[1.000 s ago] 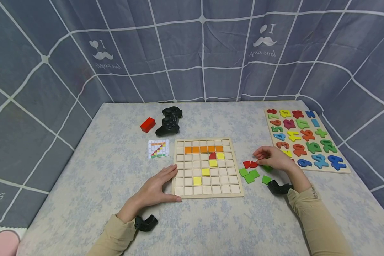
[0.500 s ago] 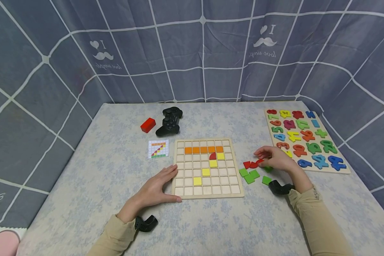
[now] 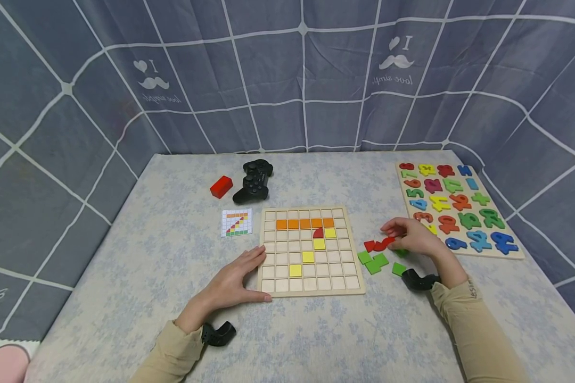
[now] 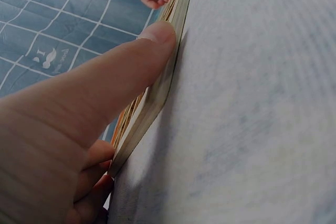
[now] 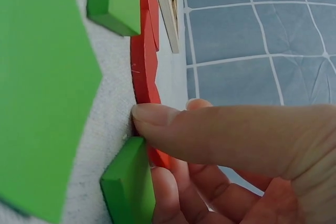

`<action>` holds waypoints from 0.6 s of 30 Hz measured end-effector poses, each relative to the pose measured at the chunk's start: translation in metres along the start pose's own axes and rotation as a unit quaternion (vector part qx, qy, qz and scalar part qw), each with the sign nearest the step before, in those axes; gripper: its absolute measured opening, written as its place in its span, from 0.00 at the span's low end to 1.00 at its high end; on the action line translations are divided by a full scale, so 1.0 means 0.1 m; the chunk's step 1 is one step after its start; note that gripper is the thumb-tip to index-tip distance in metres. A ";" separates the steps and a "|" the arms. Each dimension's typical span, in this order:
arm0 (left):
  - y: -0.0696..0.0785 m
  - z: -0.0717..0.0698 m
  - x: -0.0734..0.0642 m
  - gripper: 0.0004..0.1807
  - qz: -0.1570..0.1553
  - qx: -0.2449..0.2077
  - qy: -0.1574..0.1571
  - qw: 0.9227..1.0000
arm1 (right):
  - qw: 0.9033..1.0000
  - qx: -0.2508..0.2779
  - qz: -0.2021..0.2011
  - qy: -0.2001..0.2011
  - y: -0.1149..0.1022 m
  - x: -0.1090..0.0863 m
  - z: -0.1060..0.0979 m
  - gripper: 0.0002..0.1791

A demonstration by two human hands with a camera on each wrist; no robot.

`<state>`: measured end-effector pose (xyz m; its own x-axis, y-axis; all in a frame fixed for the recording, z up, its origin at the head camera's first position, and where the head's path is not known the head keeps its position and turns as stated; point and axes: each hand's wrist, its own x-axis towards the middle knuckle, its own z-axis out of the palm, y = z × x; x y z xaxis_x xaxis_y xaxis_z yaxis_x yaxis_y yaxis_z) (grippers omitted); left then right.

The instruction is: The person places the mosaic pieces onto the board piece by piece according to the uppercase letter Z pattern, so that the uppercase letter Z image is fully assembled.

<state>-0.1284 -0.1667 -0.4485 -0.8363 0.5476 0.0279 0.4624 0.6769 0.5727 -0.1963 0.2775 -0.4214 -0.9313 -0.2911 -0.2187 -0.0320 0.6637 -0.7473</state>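
A square wooden grid board (image 3: pixel 311 290) lies mid-table, carrying a row of orange squares (image 3: pixel 304 224), a diagonal of yellow squares (image 3: pixel 307 257) and one red quarter-round tile (image 3: pixel 318 233). My left hand (image 3: pixel 230 279) rests against the board's left side and front corner, fingers and thumb extended along its edges. To the right of the board, my right hand (image 3: pixel 414 236) pinches a red curved tile (image 3: pixel 388 242) at the table surface; thumb and fingertips meet around it in the right wrist view. Two more red tiles (image 3: pixel 369 246) and several green square tiles (image 3: pixel 373 267) lie beside it.
A pattern card (image 3: pixel 237 222) lies left of the board. Behind it are a red block (image 3: pixel 221 187) and a black game controller (image 3: pixel 255 181). At the right stands a wooden puzzle board (image 3: pixel 500 255) with coloured numbers and letters. Gridded curtains (image 3: pixel 287 74) surround the table.
My right hand has shifted slightly right, and a third red tile shows more plainly at its fingertips. The left hand and the board stay where they were.
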 end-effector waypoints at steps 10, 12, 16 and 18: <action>-0.02 0.00 0.00 0.55 -0.001 -0.009 0.001 1.000 | 1.000 -0.021 -0.003 0.023 -0.01 0.03 0.00 0.16; -0.02 0.00 0.00 0.55 -0.001 -0.010 0.001 1.000 | 0.999 -0.025 -0.003 0.033 -0.03 0.04 0.00 0.14; -0.01 0.00 0.00 0.55 0.001 -0.009 0.001 1.000 | 0.999 -0.022 -0.004 0.044 -0.11 0.07 0.03 0.13; -0.01 0.00 0.00 0.55 0.001 -0.007 0.002 1.000 | 0.999 -0.019 -0.011 0.038 -0.19 0.11 0.05 0.12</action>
<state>-0.1289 -0.1674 -0.4495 -0.8362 0.5475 0.0316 0.4598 0.6685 0.5846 -0.2047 0.2585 -0.4126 -0.9552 -0.2531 -0.1535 -0.0642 0.6835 -0.7271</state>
